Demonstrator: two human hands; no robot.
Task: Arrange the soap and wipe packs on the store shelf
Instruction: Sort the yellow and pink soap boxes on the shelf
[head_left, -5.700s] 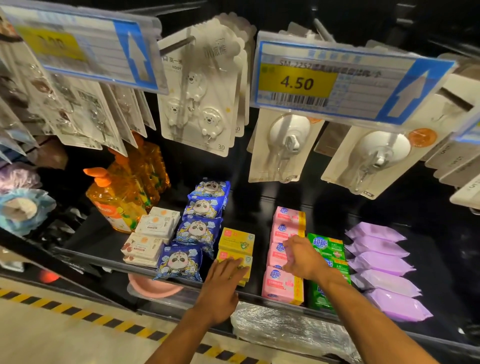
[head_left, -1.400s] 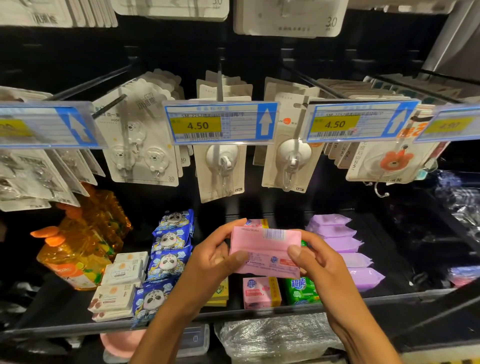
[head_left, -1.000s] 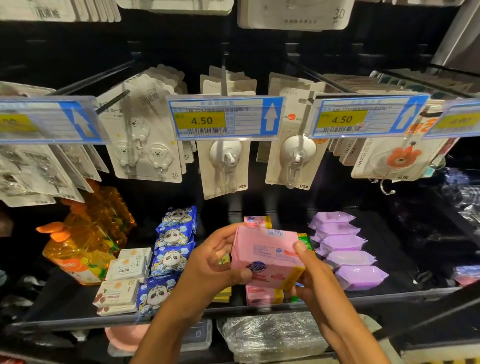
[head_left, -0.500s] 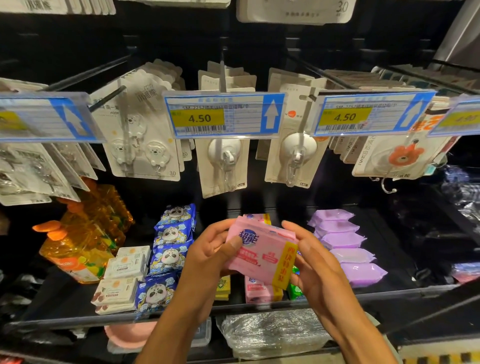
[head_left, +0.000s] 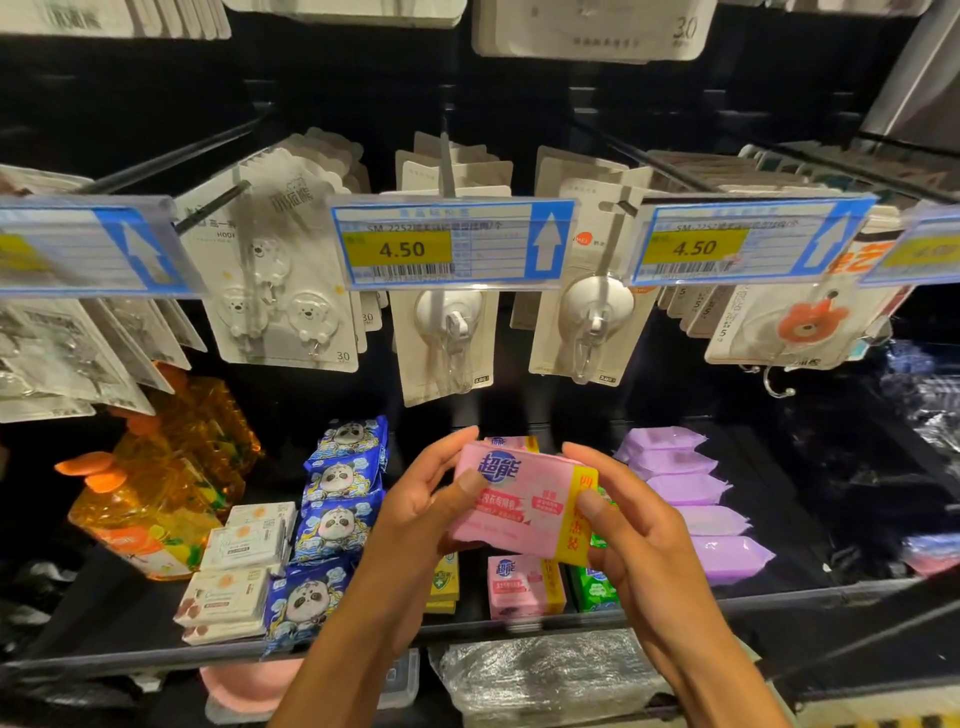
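The left hand (head_left: 415, 514) and the right hand (head_left: 634, 525) each pinched one end of a pink soap pack (head_left: 519, 504). The left thumb lay on its printed face and the right thumb on its yellow band, with the other fingers curled round behind. The pack hung in the air, slightly tilted, above the shelf (head_left: 104, 623) and in front of the pink column. Gripping it by the ends left the label uncovered and facing the person, probably so it could be turned the right way before going into its row.

Directly below it, another pink pack (head_left: 522, 584) lay at the front of the shelf, and the top of a further one (head_left: 511, 441) peeked out behind. The likely slot was between them. A yellow pack (head_left: 444, 582) sat just left of that column and a green pack (head_left: 595, 590) just right. Further out were a line of blue panda wipe packs (head_left: 337, 519), white soap boxes (head_left: 239, 561) and orange bottles (head_left: 150, 509) on the left, and purple wipe packs (head_left: 691, 499) on the right. Each sort ran front to back in its own lane, so a shopper would meet one face per product.

The hands and the held pack covered the middle of the pink column and most of the yellow and green ones, so their counts and any gaps could not be told. The fingers behind the pack were out of sight. Price tags (head_left: 452, 244) and hook cards (head_left: 447, 338) hung over the back of the shelf. The far right was too dark to read, and a plastic-wrapped bundle (head_left: 545, 675) below was cut off.
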